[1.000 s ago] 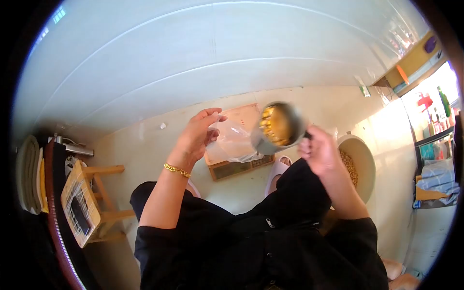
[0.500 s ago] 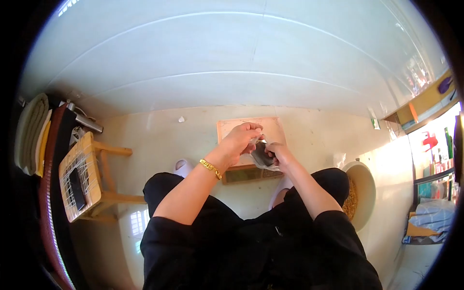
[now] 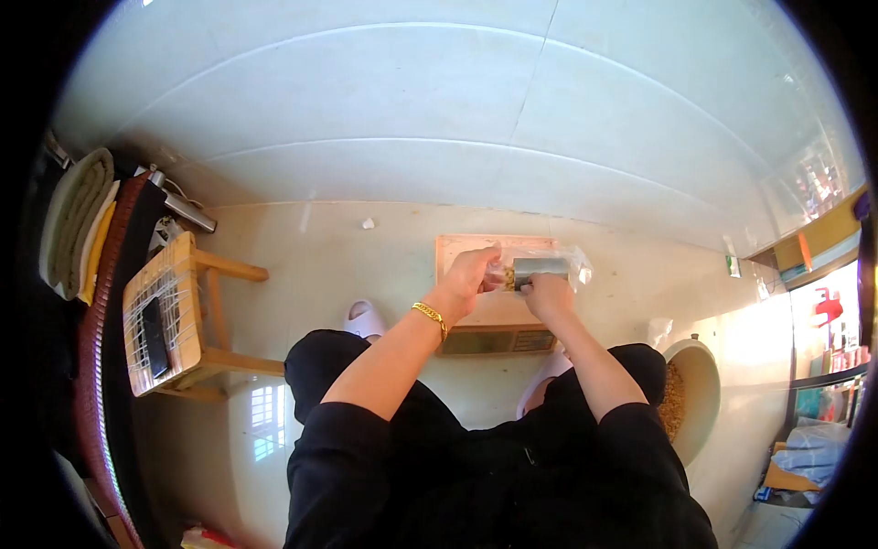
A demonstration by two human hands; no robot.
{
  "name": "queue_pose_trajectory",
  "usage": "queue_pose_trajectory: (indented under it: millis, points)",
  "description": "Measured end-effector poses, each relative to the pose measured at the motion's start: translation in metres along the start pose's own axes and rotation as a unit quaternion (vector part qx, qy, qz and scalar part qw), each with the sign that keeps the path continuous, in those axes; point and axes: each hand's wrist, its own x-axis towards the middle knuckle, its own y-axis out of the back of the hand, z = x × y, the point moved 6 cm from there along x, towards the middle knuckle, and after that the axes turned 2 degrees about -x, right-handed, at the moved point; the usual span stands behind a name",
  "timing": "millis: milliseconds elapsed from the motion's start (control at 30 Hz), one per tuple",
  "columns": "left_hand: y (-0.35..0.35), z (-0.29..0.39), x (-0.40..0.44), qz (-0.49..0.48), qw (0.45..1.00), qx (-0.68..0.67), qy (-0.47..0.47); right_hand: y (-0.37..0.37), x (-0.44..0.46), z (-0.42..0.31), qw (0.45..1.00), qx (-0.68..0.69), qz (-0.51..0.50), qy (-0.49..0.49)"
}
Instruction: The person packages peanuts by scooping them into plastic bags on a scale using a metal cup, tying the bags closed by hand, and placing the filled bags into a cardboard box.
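A clear plastic bag point(image 3: 580, 263) is pinched by my left hand point(image 3: 468, 284), with small brown bits showing near those fingers. My right hand point(image 3: 550, 295) is closed on a grey metal scoop point(image 3: 538, 269), which lies sideways with its mouth toward my left hand. The scoop appears to be inside the bag, though its handle is hidden by my fingers. Below both hands stands a weighing scale point(image 3: 494, 316) with a pinkish-orange platform and a display panel on its near side.
A pale bucket point(image 3: 704, 403) of brown grains stands by my right knee. To the left, a wooden stool point(image 3: 187, 320) carries a dark phone point(image 3: 154, 339). A tiled wall point(image 3: 366, 101) rises ahead, and shelves with goods point(image 3: 828, 366) line the right.
The scoop has turned from mouth-up to sideways, and brown bits now show at its left end. The bag is stretched out to the right around it. My view has shifted slightly.
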Motion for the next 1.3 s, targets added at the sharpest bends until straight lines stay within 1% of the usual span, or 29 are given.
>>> queue_pose_trajectory:
  millis: [33, 100, 167, 200, 233, 300, 333, 400, 433, 500, 633, 700, 833, 900, 933, 967, 1000, 1033, 1067, 1100, 1133, 1200, 1267, 1300]
  points:
    - [0.004, -0.005, 0.004, 0.008, 1.000, 0.004, 0.009, -0.004, 0.002, 0.001, 1.000, 0.003, -0.002, 0.002]
    - [0.011, -0.012, 0.008, 0.017, 1.000, 0.014, 0.013, -0.008, 0.002, -0.002, 0.998, -0.024, 0.032, 0.039]
    - [0.015, -0.017, 0.009, 0.022, 0.999, 0.026, 0.019, -0.008, 0.000, -0.003, 0.997, -0.022, 0.043, 0.056]
    - [0.018, -0.018, 0.008, 0.043, 0.998, 0.040, 0.015, -0.005, -0.002, -0.006, 0.996, -0.023, 0.056, 0.073]
    - [0.021, -0.018, 0.008, 0.064, 0.996, 0.053, 0.010, -0.004, -0.005, -0.006, 0.996, -0.021, 0.055, 0.070]
    - [0.022, -0.019, 0.007, 0.056, 0.996, 0.066, 0.009, -0.003, -0.010, -0.014, 0.991, -0.060, 0.058, 0.106]
    - [0.021, -0.018, 0.005, 0.051, 0.996, 0.076, 0.006, -0.004, -0.012, -0.015, 0.991, -0.059, 0.057, 0.104]
    - [0.022, -0.019, 0.005, 0.040, 0.996, 0.081, 0.002, -0.005, -0.019, -0.025, 0.976, -0.089, 0.088, 0.175]
    - [0.022, -0.019, 0.006, 0.031, 0.996, 0.085, -0.004, -0.007, -0.019, -0.022, 0.977, -0.089, 0.089, 0.174]
    - [0.023, -0.021, 0.009, 0.028, 0.996, 0.088, 0.000, -0.006, -0.019, -0.019, 0.961, -0.151, 0.137, 0.188]
    - [0.026, -0.025, 0.013, 0.030, 0.994, 0.101, 0.006, -0.003, -0.024, -0.017, 0.956, -0.173, 0.146, 0.185]
    - [0.026, -0.027, 0.013, 0.024, 0.994, 0.106, 0.009, 0.002, -0.034, -0.025, 0.946, -0.170, 0.157, 0.227]
    - [0.023, -0.025, 0.009, 0.015, 0.991, 0.129, 0.013, -0.001, -0.028, -0.019, 0.939, -0.181, 0.191, 0.220]
    - [0.023, -0.026, 0.007, 0.028, 0.991, 0.132, 0.015, 0.008, -0.019, -0.008, 0.970, -0.043, 0.192, 0.146]
    - [0.023, -0.026, 0.007, 0.039, 0.990, 0.134, 0.018, 0.015, -0.019, -0.009, 0.969, -0.045, 0.194, 0.144]
    - [0.022, -0.025, 0.008, 0.035, 0.990, 0.133, 0.016, 0.022, -0.016, 0.000, 0.978, 0.076, 0.171, 0.096]
    - [0.023, -0.024, 0.009, 0.023, 0.988, 0.148, 0.022, 0.033, -0.015, 0.006, 0.969, 0.196, 0.144, 0.048]
    - [0.023, -0.023, 0.008, 0.010, 0.986, 0.163, 0.027, 0.050, -0.016, 0.005, 0.969, 0.194, 0.145, 0.046]
    - [0.023, -0.021, 0.008, 0.007, 0.986, 0.162, 0.027, 0.058, -0.015, 0.014, 0.930, 0.360, 0.073, -0.019]
    - [0.020, -0.017, 0.004, 0.004, 0.987, 0.160, 0.019, 0.064, -0.018, 0.020, 0.855, 0.512, 0.000, -0.084]
    - [0.019, -0.015, 0.002, 0.000, 0.987, 0.158, 0.012, 0.082, -0.022, 0.025, 0.856, 0.510, 0.002, -0.087]
    - [0.019, -0.018, 0.004, 0.007, 0.988, 0.152, 0.013, 0.115, -0.035, 0.038, 0.773, 0.629, -0.018, -0.072]
    - [0.023, -0.021, 0.009, 0.011, 0.988, 0.151, 0.016, 0.154, -0.062, 0.053, 0.731, 0.680, 0.021, -0.047]
    - [0.026, -0.023, 0.013, 0.003, 0.989, 0.147, 0.014, 0.171, -0.078, 0.067, 0.726, 0.685, 0.055, -0.029]
